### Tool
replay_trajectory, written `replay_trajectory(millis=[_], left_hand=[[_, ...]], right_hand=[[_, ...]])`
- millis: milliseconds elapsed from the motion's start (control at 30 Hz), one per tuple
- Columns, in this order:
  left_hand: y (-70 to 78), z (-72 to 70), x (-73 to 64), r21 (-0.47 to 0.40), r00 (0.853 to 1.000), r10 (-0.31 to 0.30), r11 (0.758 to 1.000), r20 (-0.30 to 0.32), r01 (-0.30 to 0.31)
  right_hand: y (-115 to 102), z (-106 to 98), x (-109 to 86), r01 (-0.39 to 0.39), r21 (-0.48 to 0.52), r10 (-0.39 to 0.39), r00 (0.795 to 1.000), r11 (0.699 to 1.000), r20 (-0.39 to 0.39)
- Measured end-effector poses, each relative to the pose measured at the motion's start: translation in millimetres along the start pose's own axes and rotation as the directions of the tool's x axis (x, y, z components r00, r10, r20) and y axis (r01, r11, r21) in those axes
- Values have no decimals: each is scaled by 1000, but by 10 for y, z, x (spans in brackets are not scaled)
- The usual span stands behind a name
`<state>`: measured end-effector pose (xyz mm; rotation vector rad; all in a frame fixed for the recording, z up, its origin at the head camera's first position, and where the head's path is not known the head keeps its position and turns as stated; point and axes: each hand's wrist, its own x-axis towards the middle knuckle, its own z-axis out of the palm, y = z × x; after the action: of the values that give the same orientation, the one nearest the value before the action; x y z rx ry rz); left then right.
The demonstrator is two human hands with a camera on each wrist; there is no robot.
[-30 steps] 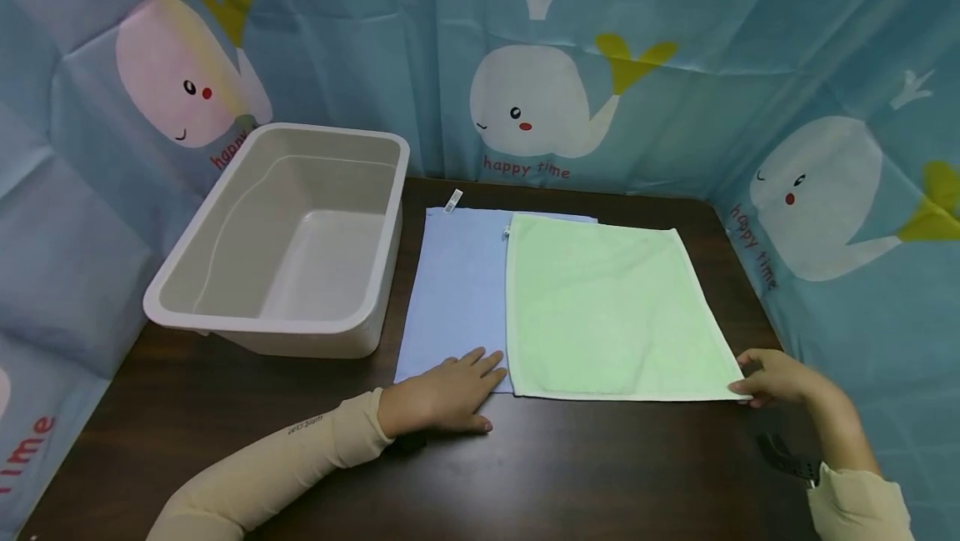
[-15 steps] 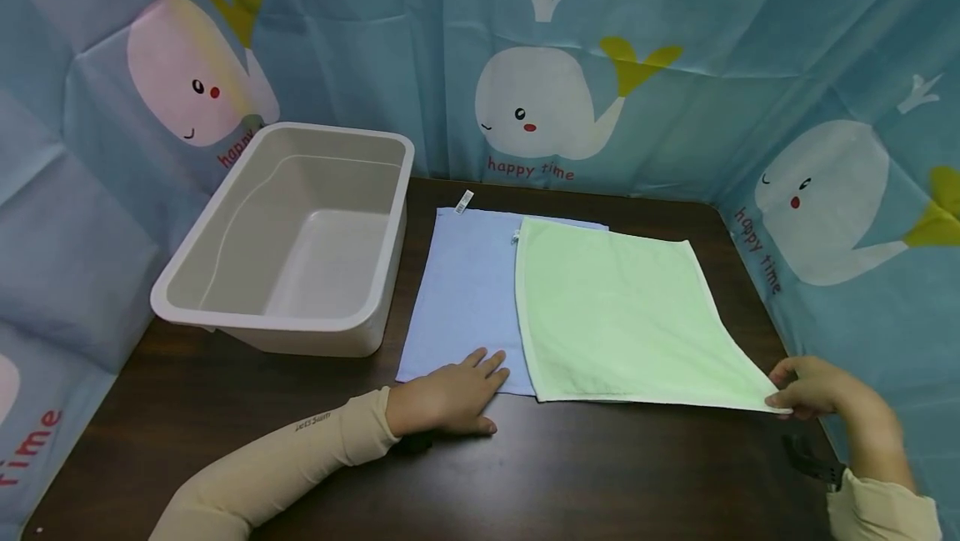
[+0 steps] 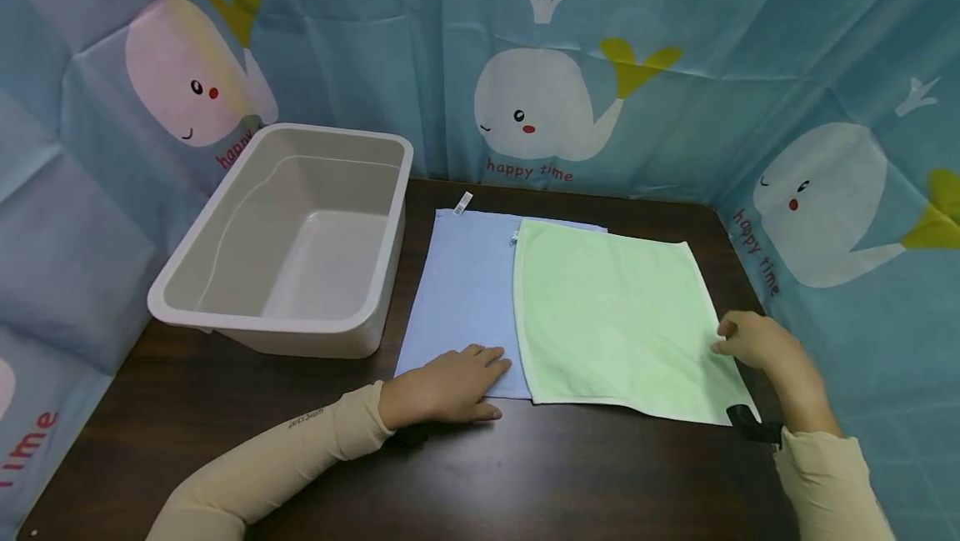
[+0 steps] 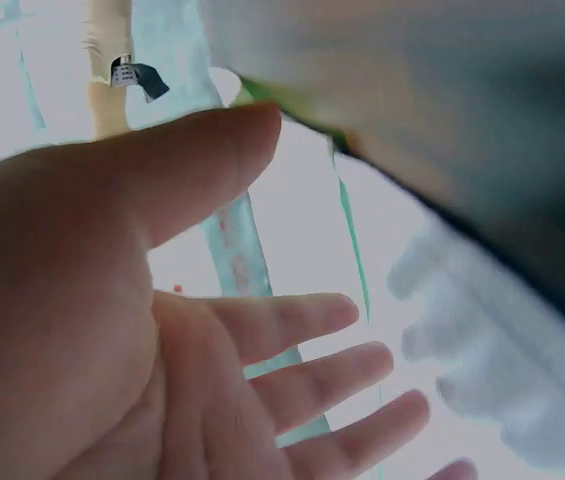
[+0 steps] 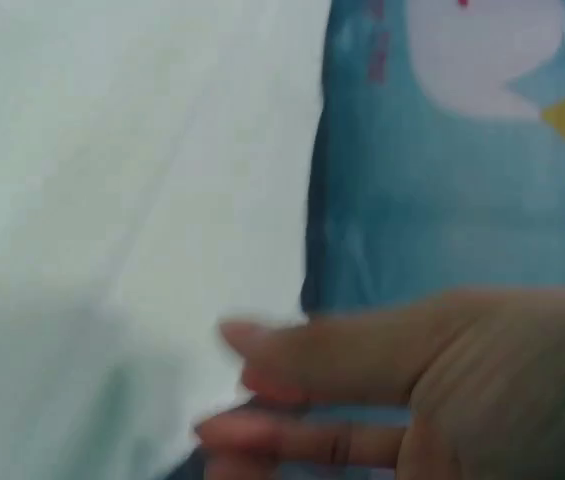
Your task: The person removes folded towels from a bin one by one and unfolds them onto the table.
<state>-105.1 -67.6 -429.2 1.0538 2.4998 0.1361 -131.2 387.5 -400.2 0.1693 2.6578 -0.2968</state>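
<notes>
A light green towel (image 3: 607,316) lies spread over the right part of a light blue towel (image 3: 461,299) on the dark table. My left hand (image 3: 453,387) rests near the blue towel's front edge, its fingers spread and straight, as the left wrist view also has it. Above the green towel's right edge hovers my right hand (image 3: 763,348), fingers loosely bent and gripping nothing. In the right wrist view its thumb and fingers are blurred and slightly apart, with the pale towel beyond them. The green towel's front right corner lies partly behind the right wrist's dark strap.
A deep grey plastic basin (image 3: 386,228) stands at the back left, beside the blue towel. Its inside shows no contents. A white label (image 3: 463,202) sticks out from the blue towel's far edge. Blue curtains (image 3: 360,49) with whale prints border the table.
My right hand first pulled the green towel's front right corner rightward, then let it go and moved up and left over the right edge. My left hand has barely moved.
</notes>
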Motion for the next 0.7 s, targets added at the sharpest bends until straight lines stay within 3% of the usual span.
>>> replay_trajectory(millis=[133, 267, 467, 700], left_hand=[[-80, -20, 49, -11, 997, -69, 998, -43, 69], [-141, 2, 102, -39, 984, -178, 984, -26, 177], [-198, 23, 126, -7, 965, -262, 965, 13, 262], [-178, -4, 43, 102, 954, -300, 949, 3, 298]], right_hand=[[-438, -148, 381, 194, 44, -192, 980, 980, -50], [-718, -295, 804, 270, 53, -264, 959, 961, -101], [-794, -420, 1351, 241, 90, -228, 965, 966, -133], [-636, -347, 1719, 188, 138, -174, 979, 972, -108]])
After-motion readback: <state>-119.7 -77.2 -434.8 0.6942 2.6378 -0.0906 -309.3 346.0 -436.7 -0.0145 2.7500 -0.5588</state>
